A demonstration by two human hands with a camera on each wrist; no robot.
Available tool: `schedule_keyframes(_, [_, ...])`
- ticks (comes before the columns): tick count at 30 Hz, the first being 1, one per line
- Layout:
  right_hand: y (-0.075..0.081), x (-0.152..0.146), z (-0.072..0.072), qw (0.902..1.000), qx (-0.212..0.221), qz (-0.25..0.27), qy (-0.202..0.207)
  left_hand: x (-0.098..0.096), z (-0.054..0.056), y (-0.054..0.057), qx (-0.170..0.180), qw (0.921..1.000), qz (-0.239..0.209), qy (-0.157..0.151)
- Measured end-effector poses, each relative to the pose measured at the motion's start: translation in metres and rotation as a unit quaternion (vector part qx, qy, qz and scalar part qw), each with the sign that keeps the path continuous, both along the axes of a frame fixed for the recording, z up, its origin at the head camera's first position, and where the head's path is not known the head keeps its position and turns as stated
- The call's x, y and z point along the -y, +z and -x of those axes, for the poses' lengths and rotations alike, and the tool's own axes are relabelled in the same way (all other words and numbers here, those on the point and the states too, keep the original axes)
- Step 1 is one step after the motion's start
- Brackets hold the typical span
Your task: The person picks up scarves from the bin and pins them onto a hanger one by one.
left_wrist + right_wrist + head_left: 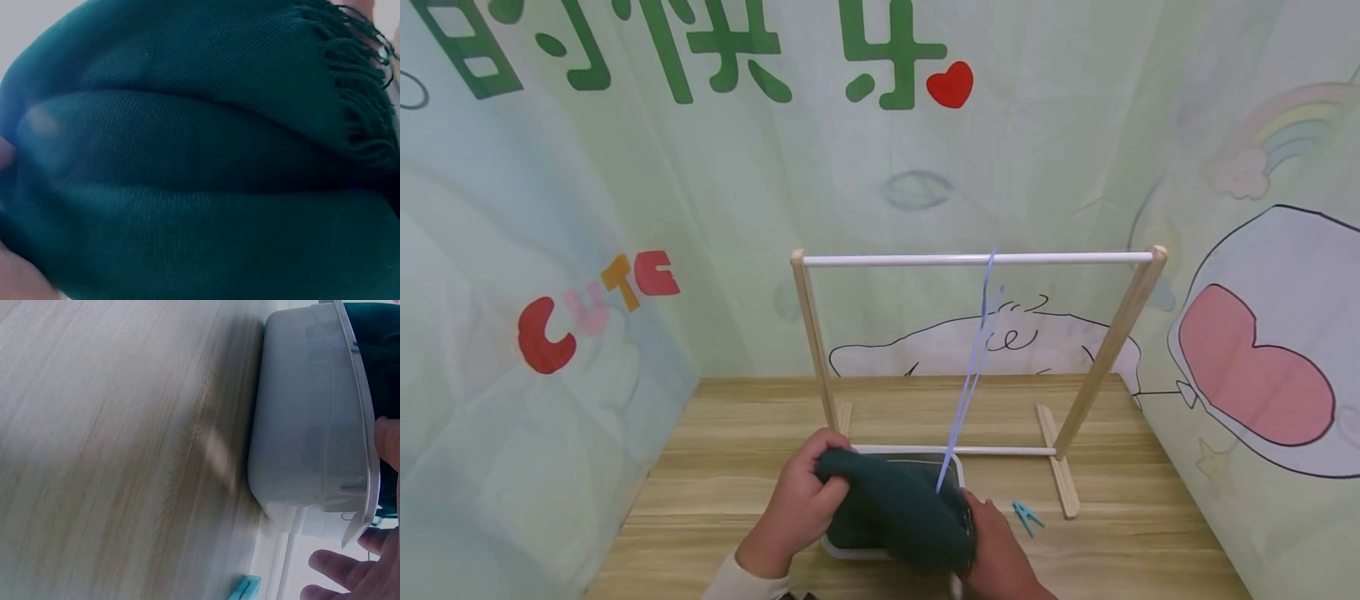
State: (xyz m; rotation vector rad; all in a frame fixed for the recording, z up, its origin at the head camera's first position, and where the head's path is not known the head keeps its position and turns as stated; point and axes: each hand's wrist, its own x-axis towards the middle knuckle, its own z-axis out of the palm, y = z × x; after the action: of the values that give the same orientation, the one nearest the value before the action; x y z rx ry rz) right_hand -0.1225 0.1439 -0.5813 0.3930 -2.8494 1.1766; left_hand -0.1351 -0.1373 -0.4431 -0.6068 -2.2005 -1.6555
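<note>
A dark green fringed scarf (895, 508) is bunched between my two hands, above a white plastic basin (306, 419) on the table. My left hand (805, 500) grips the scarf's left end, thumb on the near side. At its right end my right hand (1000, 550) holds the cloth; in the right wrist view the thumb lies against it while other fingers spread out by the basin's rim. Folds of the scarf (187, 144) fill the left wrist view, with fringe at upper right. More dark green cloth shows inside the basin.
Behind the basin stands a wooden rack with a white top rod (887, 261). From it hangs a thin pale-blue piece (973, 367), perhaps a hanger seen edge-on, reaching down to the scarf. A blue clothespin (1027, 517) lies right of the basin. Printed curtains surround the table (722, 467).
</note>
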Motion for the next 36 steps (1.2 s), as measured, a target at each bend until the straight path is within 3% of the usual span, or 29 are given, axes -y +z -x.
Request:
schedule_keyframes(7, [0.002,-0.001,-0.003,0.9987,0.044,-0.016,-0.018,0.001,-0.007,0.017,-0.029,0.9994,-0.011,-0.017])
schedule_keyframes(11, [0.000,0.000,-0.004,0.9996,0.017,-0.016,-0.015,0.004,-0.012,0.028,-0.038,0.9989,-0.015,-0.020])
schedule_keyframes(14, [-0.002,0.001,-0.003,0.9997,0.000,-0.021,-0.016,0.006,-0.013,0.038,-0.064,0.9971,-0.027,-0.029])
schedule_keyframes(21, [-0.004,0.001,-0.003,0.9995,-0.006,-0.025,-0.019,0.010,-0.014,0.063,-0.098,0.9913,-0.062,-0.061])
schedule_keyframes(29, [-0.001,0.000,-0.002,0.9991,-0.021,-0.035,-0.009,0.013,-0.019,0.089,-0.106,0.9922,-0.064,0.000])
schedule_keyframes(33, [0.002,-0.002,-0.002,0.9986,-0.021,-0.038,-0.029,0.015,-0.022,0.103,-0.102,0.9927,-0.054,0.036])
schedule_keyframes(36, [0.010,-0.006,0.001,0.9979,-0.031,-0.011,-0.057,0.017,-0.025,0.111,-0.096,0.9929,-0.046,0.054])
